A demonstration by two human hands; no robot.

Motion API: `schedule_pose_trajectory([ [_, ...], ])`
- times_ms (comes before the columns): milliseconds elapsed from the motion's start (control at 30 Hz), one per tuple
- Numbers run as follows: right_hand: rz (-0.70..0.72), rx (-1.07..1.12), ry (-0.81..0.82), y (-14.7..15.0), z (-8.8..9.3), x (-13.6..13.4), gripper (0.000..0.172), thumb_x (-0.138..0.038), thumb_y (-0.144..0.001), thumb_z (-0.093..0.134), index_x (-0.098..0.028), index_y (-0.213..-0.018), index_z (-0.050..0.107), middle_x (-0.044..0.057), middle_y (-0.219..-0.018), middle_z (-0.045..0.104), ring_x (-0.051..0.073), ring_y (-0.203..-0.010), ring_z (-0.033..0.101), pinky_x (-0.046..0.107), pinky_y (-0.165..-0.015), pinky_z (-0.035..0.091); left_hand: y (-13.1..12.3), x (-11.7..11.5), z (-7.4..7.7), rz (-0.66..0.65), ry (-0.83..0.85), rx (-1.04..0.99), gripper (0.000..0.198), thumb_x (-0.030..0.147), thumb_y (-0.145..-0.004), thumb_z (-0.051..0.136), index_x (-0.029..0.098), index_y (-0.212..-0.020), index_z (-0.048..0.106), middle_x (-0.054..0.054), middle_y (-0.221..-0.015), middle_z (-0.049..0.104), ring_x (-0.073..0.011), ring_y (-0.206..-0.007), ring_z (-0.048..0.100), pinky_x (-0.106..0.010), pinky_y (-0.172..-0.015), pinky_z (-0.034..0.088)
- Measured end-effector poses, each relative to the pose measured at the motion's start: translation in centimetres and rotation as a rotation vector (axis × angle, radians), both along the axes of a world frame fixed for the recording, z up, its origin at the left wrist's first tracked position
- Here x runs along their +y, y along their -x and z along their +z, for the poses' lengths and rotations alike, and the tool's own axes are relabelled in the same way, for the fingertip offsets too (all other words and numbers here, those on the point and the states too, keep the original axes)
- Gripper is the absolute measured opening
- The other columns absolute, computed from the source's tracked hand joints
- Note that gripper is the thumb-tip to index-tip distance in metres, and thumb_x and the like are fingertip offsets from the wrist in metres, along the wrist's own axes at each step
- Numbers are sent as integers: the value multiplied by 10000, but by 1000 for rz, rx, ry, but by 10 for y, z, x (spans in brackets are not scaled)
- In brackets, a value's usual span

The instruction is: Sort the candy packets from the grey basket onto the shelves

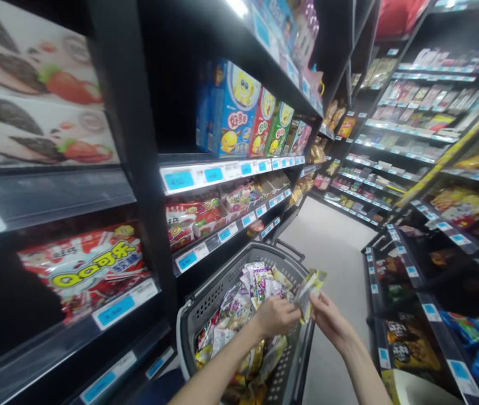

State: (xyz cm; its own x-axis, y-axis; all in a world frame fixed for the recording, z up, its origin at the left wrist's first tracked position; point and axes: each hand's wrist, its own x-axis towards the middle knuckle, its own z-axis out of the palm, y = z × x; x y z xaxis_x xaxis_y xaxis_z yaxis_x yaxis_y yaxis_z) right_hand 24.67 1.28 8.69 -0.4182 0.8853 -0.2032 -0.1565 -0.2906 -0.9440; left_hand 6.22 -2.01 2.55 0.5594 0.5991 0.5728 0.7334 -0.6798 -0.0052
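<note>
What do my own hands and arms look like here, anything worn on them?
Your left hand and right hand are both bare, without gloves. No watch or bracelet shows on either wrist. The forearms are uncovered up to the picture's edge, with no sleeves visible.

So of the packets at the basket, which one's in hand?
The yellow-edged packet, pinched by the right hand, with the left hand at its lower end. The other packets lie heaped in the basket.
</note>
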Motion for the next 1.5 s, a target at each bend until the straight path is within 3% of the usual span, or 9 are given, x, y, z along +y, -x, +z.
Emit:
schedule_pose_trajectory([
  [133, -26, -24, -72, 13, 22, 5, 635, -269, -600, 942, -268, -1169, 661, 49, -1099, 744, 235, -1009, 710, 357, -882, 567, 22, 1, 14, 69, 195, -81, 124, 272, -955, 515, 196, -959, 613, -12, -797, 709, -158, -717, 678, -254, -598, 423],
  [300, -85, -76, -142, 48, 50, 40, 490, -272, -590, 938, -225, -1002, 678, 40, -969, 754, 239, -933, 725, 394, -886, 592, 48, 9, 11, 213, 431, 35, 161, 194, -923, 528, 161, -894, 683, -105, -825, 747, -241, -754, 727, -293, -623, 484],
  [633, -223, -16, -716, 168, 120, 200, 642, -317, -524, 932, -223, -1072, 612, 30, -1060, 729, 200, -1009, 699, 418, -992, 544, 51, 12, -3, 241, 498, 99, 147, 162, -874, 585, 138, -841, 727, -145, -789, 744, -263, -744, 737, -313, -635, 543],
  [867, -347, -32, -888, 238, 137, 283, 698, -398, -640, 839, -200, -1225, 513, 99, -1234, 669, 206, -1087, 680, 399, -994, 546, 42, 20, -19, 248, 537, 148, 84, 167, -845, 646, 134, -847, 723, -142, -792, 749, -268, -782, 746, -327, -665, 550],
  [1000, -371, -98, -902, 262, 139, 303, 780, -304, -666, 812, -150, -1340, 449, 170, -1324, 622, 216, -1113, 672, 355, -973, 543, 35, 21, -31, 240, 577, 176, 74, 174, -840, 662, 138, -831, 727, -126, -768, 747, -274, -762, 745, -338, -649, 530],
  [1100, -380, -387, -912, 276, 142, 310, 787, -252, -668, 805, -131, -1360, 450, 164, -1273, 659, 217, -1107, 675, 329, -983, 528, 32, 21, -35, 270, 554, 165, 104, 237, -851, 674, 147, -834, 725, -117, -761, 743, -275, -768, 743, -346, -660, 524],
  [1200, -381, -692, -914, 287, 145, 314, 711, -277, -684, 807, -142, -1311, 501, 143, -1207, 693, 232, -1093, 678, 339, -996, 519, 33, 22, -34, 306, 588, 166, 94, 227, -857, 657, 155, -848, 717, -110, -764, 745, -282, -774, 744, -354, -668, 529],
  [1333, -339, -808, -902, 297, 146, 315, 619, -353, -643, 846, -134, -1164, 594, 172, -1147, 691, 322, -1112, 663, 412, -982, 524, 35, 24, -32, 315, 631, 184, 114, 210, -879, 609, 149, -887, 705, -111, -809, 751, -298, -803, 745, -383, -697, 545],
  [1500, -342, -956, -916, 303, 145, 314, 740, -409, -664, 848, -97, -1268, 554, 252, -1362, 523, 372, -1200, 611, 434, -1033, 488, 28, 26, -37, 308, 627, 196, 139, 222, -916, 568, 155, -939, 688, -103, -844, 751, -288, -820, 743, -388, -709, 556],
])
